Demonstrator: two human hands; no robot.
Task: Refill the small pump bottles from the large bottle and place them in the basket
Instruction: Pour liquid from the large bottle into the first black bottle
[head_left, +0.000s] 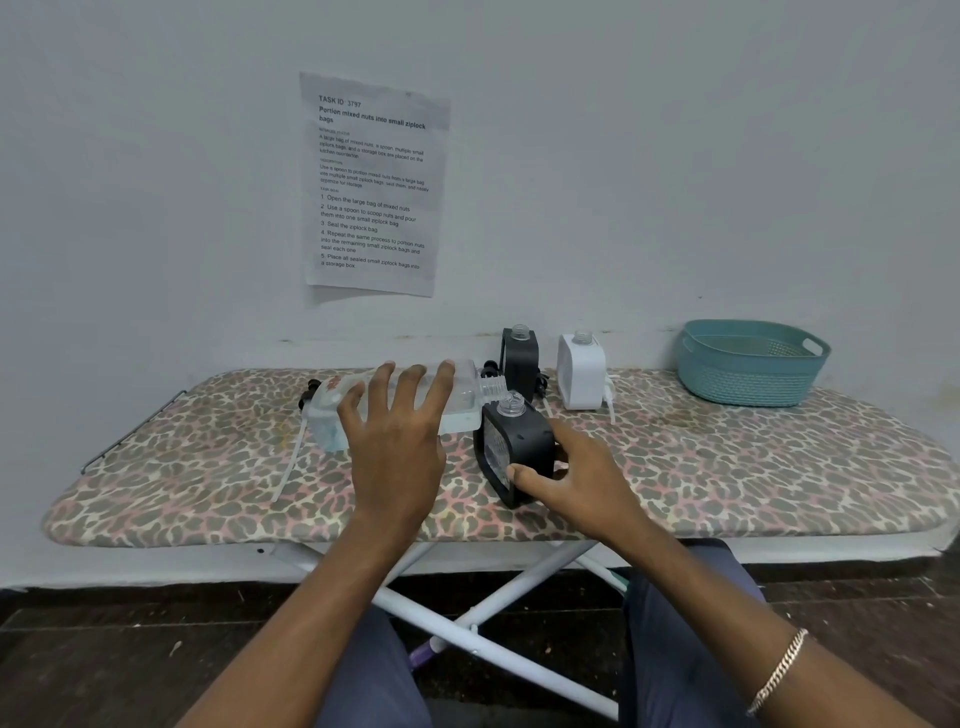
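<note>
1. On the bench (727, 467), an ironing board under a spotted cover, your left hand (395, 436) lay across the large bottle (457, 400), fingers spread over its clear body. The bottle was tipped on its side, its open neck pointing at the mouth of a small black bottle (514, 441).
2. Your right hand (576, 478) steadied that black bottle, thumb pinching its front lower edge. How the other fingers sat behind it, I could not tell.
3. You had a thin, clear, part-filled bottle there. I judged it soft enough to dent and its load likely to shift, so a broad grip round the middle suited it.
4. You could treat the black bottle as stiff and light, so easy to tip. It leaned slightly, so holding it low made sense.
5. Behind stood another black bottle (519, 358) and a white bottle (581, 371), both uncapped. The teal basket (753, 387) sat well apart to your right.
</note>
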